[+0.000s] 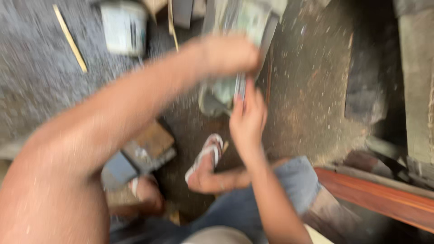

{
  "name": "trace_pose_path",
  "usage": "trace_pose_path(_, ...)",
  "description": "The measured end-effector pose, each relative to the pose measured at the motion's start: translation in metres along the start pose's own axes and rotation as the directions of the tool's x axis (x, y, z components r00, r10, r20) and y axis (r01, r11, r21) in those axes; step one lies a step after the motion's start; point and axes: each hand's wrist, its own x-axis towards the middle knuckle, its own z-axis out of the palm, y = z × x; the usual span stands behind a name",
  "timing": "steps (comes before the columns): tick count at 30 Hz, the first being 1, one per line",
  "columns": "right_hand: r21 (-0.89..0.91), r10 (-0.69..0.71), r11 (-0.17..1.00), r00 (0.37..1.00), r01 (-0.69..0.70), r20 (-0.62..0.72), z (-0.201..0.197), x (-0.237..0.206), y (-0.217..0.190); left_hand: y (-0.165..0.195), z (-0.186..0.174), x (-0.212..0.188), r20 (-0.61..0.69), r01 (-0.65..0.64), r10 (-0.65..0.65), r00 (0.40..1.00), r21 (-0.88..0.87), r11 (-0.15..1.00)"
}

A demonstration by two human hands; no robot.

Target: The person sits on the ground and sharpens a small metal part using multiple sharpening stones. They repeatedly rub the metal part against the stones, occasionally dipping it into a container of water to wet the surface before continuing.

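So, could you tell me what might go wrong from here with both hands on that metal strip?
The left hand and right hand both grip a thin metal strip, whose edge might cut the fingers. The sandalled foot sits right beneath, exposed if the strip slips. The picture is blurred, so the grip itself is unclear.

Bare floor (312, 90) lies open at three o'clock of the hands; a tin (124, 27) blocks eleven o'clock, blocks (144, 151) and feet crowd seven o'clock
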Motion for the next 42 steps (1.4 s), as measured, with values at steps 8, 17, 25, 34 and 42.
trace_pose_path(8,0.007,-0.094,0.996,0.995,0.094,0.015,0.017,0.025,0.018,0.007,0.022,-0.005,-0.057,-0.02,0.019,0.998,-0.016,1.0)
trace_pose_path(17,-0.058,-0.104,0.993,0.992,0.1,-0.07,0.023,0.036,0.023,0.016,0.022,-0.008,-0.079,-0.065,0.059,0.995,-0.069,0.996)
trace_pose_path(25,-0.309,-0.235,0.934,0.959,0.178,-0.158,0.027,0.043,0.018,0.004,-0.002,0.003,-0.079,-0.023,0.021,0.997,-0.03,0.999)
trace_pose_path(34,-0.149,-0.153,0.979,0.982,0.136,-0.113,0.019,0.021,0.011,-0.005,-0.03,-0.001,-0.051,0.053,-0.049,0.998,0.074,0.996)
trace_pose_path(42,-0.032,-0.095,0.995,0.994,0.093,-0.047,-0.001,-0.005,-0.001,0.013,-0.012,-0.009,-0.223,-0.104,0.097,0.97,-0.023,0.994)
